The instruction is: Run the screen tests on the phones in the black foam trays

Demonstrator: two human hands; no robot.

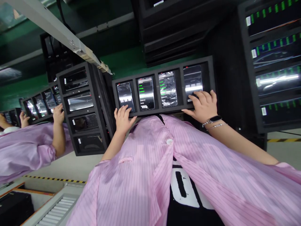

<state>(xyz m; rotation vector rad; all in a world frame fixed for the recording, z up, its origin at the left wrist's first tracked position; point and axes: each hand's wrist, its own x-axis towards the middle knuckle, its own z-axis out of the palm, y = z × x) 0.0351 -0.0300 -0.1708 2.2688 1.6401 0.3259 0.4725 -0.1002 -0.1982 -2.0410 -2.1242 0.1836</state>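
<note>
A black tray (146, 113) lies in front of me with several smartphones in its compartments. My left hand (123, 118) rests at its front left, fingers stretched over the rim onto the lower end of the leftmost phone (124, 94). At the other end, my right hand (204, 106) is spread, with fingertips by the lower part of the rightmost phone (193, 80) and the thumb along the front rim. Between them, a second phone (146, 94) and a third phone (167, 89) show green text on dark screens. The third looks covered in wrinkled film.
Left stands a stack of black trays (77, 117) holding phones; beyond it a co-worker's hand (58, 113) touches another tray. On the right is a phone-filled tray (261, 72). Dark stacked trays (171, 37) stand behind, and a pale metal bar (61, 31) slants overhead.
</note>
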